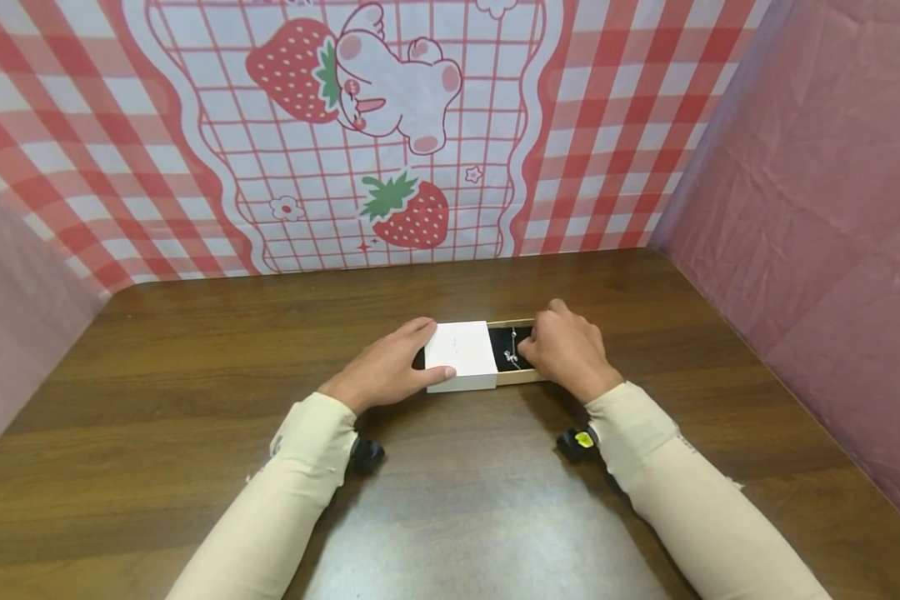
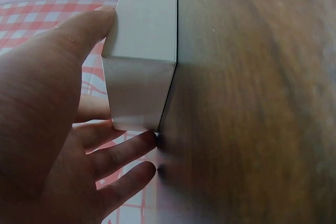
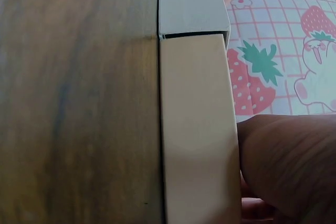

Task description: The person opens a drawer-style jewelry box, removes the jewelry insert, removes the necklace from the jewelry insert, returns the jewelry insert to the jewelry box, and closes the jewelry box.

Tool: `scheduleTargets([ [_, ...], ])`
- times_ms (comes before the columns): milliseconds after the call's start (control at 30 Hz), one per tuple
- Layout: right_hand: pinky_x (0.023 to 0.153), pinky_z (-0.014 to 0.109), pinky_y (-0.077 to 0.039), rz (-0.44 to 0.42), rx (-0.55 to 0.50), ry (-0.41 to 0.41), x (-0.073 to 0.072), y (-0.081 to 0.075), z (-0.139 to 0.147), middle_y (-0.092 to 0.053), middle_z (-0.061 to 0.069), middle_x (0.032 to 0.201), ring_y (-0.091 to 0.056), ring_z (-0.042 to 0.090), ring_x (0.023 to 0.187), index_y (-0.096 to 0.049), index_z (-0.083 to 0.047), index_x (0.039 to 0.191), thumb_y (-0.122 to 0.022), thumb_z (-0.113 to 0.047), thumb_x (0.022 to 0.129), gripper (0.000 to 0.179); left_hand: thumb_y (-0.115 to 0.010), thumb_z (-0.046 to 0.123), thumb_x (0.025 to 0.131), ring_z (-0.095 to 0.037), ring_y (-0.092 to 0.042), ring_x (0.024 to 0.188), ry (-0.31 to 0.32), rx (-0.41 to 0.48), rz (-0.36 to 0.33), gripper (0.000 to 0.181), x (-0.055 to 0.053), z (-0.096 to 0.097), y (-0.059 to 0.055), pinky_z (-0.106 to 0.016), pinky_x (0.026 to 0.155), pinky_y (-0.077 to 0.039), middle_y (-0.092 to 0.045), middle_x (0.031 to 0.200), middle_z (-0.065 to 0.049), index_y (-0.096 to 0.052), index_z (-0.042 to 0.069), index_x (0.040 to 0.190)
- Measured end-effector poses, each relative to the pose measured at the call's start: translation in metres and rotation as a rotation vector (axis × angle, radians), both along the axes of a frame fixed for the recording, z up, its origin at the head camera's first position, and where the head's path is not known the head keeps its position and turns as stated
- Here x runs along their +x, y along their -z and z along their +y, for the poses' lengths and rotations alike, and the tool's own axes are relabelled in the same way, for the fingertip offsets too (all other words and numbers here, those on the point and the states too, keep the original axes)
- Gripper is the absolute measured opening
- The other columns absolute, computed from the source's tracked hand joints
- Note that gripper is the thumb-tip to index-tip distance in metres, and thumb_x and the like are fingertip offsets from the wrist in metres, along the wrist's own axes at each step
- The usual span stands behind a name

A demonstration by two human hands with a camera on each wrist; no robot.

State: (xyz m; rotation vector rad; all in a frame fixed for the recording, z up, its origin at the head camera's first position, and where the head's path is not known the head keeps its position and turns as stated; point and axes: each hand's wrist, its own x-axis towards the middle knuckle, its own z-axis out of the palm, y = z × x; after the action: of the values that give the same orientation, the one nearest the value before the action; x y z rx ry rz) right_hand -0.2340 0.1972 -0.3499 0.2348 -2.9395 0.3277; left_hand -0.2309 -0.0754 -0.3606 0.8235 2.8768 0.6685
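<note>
A white box sleeve (image 1: 461, 348) lies on the table in the head view, with faint lettering on top. From its right side a gold-coloured drawer (image 1: 520, 377) with black lining sticks out. A thin silver chain with a small ornament (image 1: 512, 357) lies on the lining. My left hand (image 1: 390, 367) holds the sleeve's left part, thumb on the top near the front edge and fingers around the far left. My right hand (image 1: 570, 348) grips the drawer at its right end, its curled fingers partly hidden. The right wrist view shows the drawer's plain side (image 3: 199, 129) emerging from the sleeve (image 3: 193, 3).
The brown wooden table (image 1: 232, 333) extends around the box. Behind it hangs a red-and-white checked cloth (image 1: 615, 125) with strawberries and a cartoon animal. Pinkish cloth (image 1: 817, 208) bounds the right side. Black wrist straps (image 1: 367, 454) sit at both cuffs.
</note>
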Motion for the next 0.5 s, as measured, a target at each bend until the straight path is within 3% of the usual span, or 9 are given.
scheduleTargets([
  [333, 0.067, 0.054, -0.052, 0.084, -0.054, -0.006, 0.0, 0.002, 0.0, -0.057, 0.01, 0.102, -0.058, 0.029, 0.09, -0.067, -0.012, 0.069, -0.067, -0.016, 0.078, 0.01, -0.062, 0.059, 0.093, -0.025, -0.033, 0.145, -0.001, -0.001, -0.001, 0.089, -0.0001, 0.0006, 0.0001, -0.042, 0.116, -0.029, -0.032, 0.161, -0.01, -0.032, 0.003, 0.156],
  [500, 0.067, 0.054, -0.053, 0.107, -0.05, -0.015, -0.0003, 0.0023, -0.0003, -0.059, 0.011, 0.103, -0.058, 0.029, 0.091, -0.066, -0.01, 0.072, -0.067, -0.015, 0.079, 0.009, -0.062, 0.059, 0.093, -0.024, -0.033, 0.145, -0.003, -0.002, -0.002, 0.089, 0.0002, 0.0009, -0.0005, -0.042, 0.116, -0.029, -0.032, 0.161, -0.01, -0.032, 0.004, 0.156],
])
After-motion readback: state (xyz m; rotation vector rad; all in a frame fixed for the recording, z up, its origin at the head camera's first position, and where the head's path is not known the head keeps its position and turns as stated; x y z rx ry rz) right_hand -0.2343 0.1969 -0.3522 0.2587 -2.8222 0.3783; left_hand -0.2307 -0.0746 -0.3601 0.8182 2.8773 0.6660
